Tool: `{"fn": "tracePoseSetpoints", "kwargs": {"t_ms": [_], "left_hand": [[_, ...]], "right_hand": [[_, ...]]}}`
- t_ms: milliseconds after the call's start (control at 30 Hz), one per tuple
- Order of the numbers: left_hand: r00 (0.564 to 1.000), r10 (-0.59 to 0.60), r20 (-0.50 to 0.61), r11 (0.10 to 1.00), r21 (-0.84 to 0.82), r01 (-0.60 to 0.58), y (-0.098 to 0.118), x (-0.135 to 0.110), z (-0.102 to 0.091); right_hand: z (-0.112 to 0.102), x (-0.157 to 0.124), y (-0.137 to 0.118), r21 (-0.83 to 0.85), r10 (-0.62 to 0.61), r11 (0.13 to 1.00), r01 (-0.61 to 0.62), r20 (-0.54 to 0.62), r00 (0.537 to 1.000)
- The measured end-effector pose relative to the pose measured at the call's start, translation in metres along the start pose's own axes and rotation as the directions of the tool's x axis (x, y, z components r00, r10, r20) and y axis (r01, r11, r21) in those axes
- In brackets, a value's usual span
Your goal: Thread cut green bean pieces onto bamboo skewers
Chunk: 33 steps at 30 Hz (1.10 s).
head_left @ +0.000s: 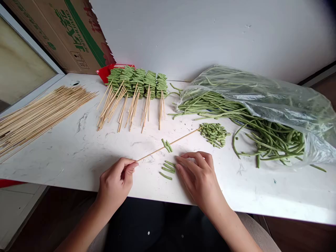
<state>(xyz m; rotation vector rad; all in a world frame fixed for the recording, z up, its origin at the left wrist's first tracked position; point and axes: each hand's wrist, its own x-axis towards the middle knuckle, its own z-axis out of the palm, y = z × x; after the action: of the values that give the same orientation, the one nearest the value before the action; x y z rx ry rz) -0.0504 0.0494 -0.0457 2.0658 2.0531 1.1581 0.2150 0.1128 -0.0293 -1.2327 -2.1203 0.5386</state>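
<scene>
My left hand [118,178] pinches the near end of a bamboo skewer [181,138] that slants up to the right across the white table [78,150]. Two cut green bean pieces [167,145] are threaded on its middle. My right hand [198,175] rests on the table with fingers stretched out, its fingertips touching three loose bean pieces [167,169]. A small pile of cut bean pieces [214,133] lies at the skewer's far tip.
Finished bean skewers [136,87] lie in rows at the back, on a red tray [105,71]. Bare skewers [39,112] are heaped at left. A plastic bag of long beans [257,105] spreads at right. Cardboard box [60,31] behind.
</scene>
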Motion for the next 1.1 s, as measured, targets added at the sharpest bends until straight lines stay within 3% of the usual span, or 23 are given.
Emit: {"fn": "tracePoseSetpoints", "kwargs": {"t_ms": [167,267,400,533,633,733,800,900,1100], "left_hand": [[1.0,0.009,0.021,0.999,-0.033,-0.008,-0.001,0.001,0.001],[1.0,0.009,0.018,0.999,-0.045,-0.008,-0.001,0.002,0.001],[1.0,0.006,0.022,0.998,-0.067,-0.004,-0.001,0.002,0.001],[1.0,0.007,0.01,0.997,-0.077,-0.006,0.001,0.003,0.002],[1.0,0.016,-0.003,0.998,-0.066,-0.016,0.003,0.004,0.001],[0.998,0.056,-0.014,0.997,-0.054,-0.057,0.006,0.004,0.002],[0.995,0.096,-0.015,0.994,-0.043,-0.097,0.006,0.003,0.003],[0.99,0.142,0.0,0.99,-0.016,-0.142,0.004,0.001,0.003],[0.985,0.169,0.025,0.983,0.072,-0.171,0.003,-0.002,0.002]], "right_hand": [[-0.004,0.017,-0.004,-0.169,-0.118,0.976,0.137,0.122,0.986],[-0.004,0.026,-0.008,-0.178,-0.191,0.957,0.227,0.199,0.961],[0.001,0.033,-0.015,-0.142,-0.231,0.954,0.264,0.215,0.949],[-0.004,0.034,-0.012,0.026,-0.186,0.982,0.185,0.194,0.963],[-0.016,0.03,0.005,0.265,0.049,0.961,-0.077,0.109,0.993],[-0.025,0.025,0.029,0.558,0.388,0.746,-0.364,0.08,0.918],[-0.025,0.023,0.04,0.719,0.512,0.545,-0.431,0.122,0.85],[-0.023,0.022,0.045,0.839,0.591,0.348,-0.418,0.15,0.793],[-0.025,0.025,0.039,0.922,0.632,0.192,-0.335,0.145,0.761]]}}
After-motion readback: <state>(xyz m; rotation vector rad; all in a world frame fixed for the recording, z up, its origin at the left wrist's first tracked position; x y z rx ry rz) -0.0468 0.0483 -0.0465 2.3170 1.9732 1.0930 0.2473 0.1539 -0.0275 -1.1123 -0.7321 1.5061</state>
